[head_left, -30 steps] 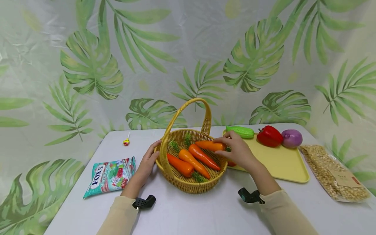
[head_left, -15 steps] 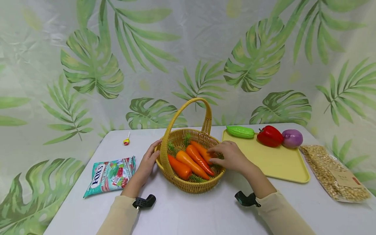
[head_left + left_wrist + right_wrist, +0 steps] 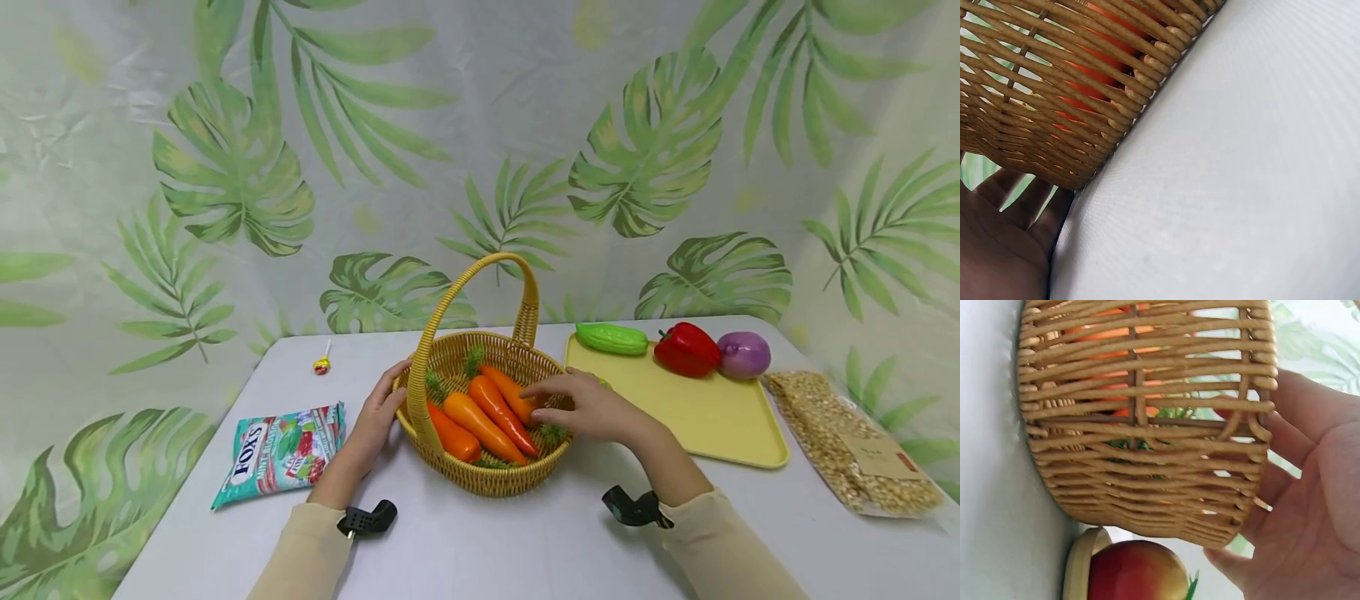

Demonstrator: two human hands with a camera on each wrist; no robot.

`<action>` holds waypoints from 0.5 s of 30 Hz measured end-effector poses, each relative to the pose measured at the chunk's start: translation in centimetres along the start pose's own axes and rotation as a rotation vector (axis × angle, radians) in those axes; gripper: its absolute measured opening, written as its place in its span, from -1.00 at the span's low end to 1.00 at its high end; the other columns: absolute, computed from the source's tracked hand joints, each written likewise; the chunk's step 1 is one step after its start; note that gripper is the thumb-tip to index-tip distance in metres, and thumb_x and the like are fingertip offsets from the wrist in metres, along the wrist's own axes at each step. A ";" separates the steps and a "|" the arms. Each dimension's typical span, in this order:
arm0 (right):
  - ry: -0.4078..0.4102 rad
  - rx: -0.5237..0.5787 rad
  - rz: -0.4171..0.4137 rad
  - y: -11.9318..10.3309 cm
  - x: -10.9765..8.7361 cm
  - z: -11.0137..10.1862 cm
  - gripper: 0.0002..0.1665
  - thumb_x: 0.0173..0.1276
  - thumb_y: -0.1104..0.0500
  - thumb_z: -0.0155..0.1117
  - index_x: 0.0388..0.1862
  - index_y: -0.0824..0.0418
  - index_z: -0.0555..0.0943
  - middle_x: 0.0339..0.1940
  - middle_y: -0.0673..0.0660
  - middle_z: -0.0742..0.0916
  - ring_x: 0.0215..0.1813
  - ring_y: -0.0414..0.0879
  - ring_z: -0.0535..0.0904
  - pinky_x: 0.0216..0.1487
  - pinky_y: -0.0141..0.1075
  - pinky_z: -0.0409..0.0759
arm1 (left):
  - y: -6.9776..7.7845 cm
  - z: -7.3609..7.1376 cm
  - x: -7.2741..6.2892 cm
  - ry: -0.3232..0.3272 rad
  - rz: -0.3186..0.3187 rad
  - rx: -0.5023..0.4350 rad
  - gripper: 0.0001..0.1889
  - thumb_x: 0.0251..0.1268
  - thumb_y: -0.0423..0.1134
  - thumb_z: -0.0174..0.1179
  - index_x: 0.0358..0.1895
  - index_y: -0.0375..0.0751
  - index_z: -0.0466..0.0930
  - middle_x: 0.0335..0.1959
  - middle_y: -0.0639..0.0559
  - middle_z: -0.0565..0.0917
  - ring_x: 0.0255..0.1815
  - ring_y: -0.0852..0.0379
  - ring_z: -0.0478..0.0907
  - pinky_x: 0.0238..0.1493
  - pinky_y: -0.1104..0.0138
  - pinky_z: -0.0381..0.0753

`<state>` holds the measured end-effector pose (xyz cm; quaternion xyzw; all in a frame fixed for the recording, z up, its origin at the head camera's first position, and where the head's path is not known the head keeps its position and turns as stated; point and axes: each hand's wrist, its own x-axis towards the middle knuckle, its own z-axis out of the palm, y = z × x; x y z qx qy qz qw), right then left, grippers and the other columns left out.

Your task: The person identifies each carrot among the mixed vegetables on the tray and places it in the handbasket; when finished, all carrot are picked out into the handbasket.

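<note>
A yellow wicker basket [image 3: 480, 479] with a tall arched handle stands mid-table, holding several orange and red carrots with green tops. My left hand [image 3: 375, 417] rests against the left side of its rim; in the left wrist view, its fingers [image 3: 1025, 203] reach out along the wicker wall. Over the right rim, my right hand [image 3: 592, 406] dips into the basket, thumb and fingertips right at the thick end of the rearmost orange carrot [image 3: 504, 385]. In the right wrist view, the right fingers [image 3: 1288, 434] pass behind the rim and are partly hidden by the weave.
On the right, a yellow tray [image 3: 720, 417] carries a green gourd [image 3: 611, 338], a red bell pepper [image 3: 686, 350] and a purple eggplant [image 3: 744, 355]. A red-yellow fruit [image 3: 1138, 572] sits beside the basket. A grain bag [image 3: 847, 442], candy bag [image 3: 281, 454] and lollipop [image 3: 322, 365] lie around.
The right hand has brought the rearmost carrot left and down from the right rim to lie along the other carrots, which have shifted slightly left. The left hand stays put.
</note>
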<state>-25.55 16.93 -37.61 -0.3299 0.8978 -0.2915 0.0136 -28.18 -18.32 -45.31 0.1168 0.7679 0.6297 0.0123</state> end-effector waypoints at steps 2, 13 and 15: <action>0.034 0.011 0.015 0.1 -0.1 -0.3 -0.62 0.42 0.03 0.29 0.17 0.07 0.66 0.16 0.02 0.73 0.23 0.04 0.60 0.30 0.07 0.52 | 0.0 0.0 0.1 0.001 0.003 0.000 -0.53 0.61 -0.10 -0.17 0.50 0.24 0.21 0.61 0.08 0.15 0.67 -0.03 -0.07 0.62 -0.13 -0.11; 0.150 -0.038 0.076 1.6 -1.0 -2.2 -0.42 0.40 0.05 0.33 0.37 0.11 0.50 0.46 0.19 0.50 0.53 0.25 0.29 0.46 0.28 0.26 | 1.1 -1.0 -0.3 0.006 -0.030 0.241 -0.50 0.59 0.04 -0.10 0.52 0.26 0.21 0.58 0.03 0.24 0.62 -0.12 0.10 0.58 -0.15 0.07; 0.147 -0.077 0.108 1.9 -1.2 -2.7 -0.33 0.39 0.02 0.33 0.44 0.09 0.44 0.53 0.25 0.40 0.55 0.31 0.20 0.46 0.35 0.19 | 1.6 -1.4 -0.5 -0.006 -0.042 0.337 -0.49 0.58 0.08 -0.11 0.52 0.31 0.19 0.58 0.04 0.24 0.59 -0.16 0.17 0.54 -0.16 0.15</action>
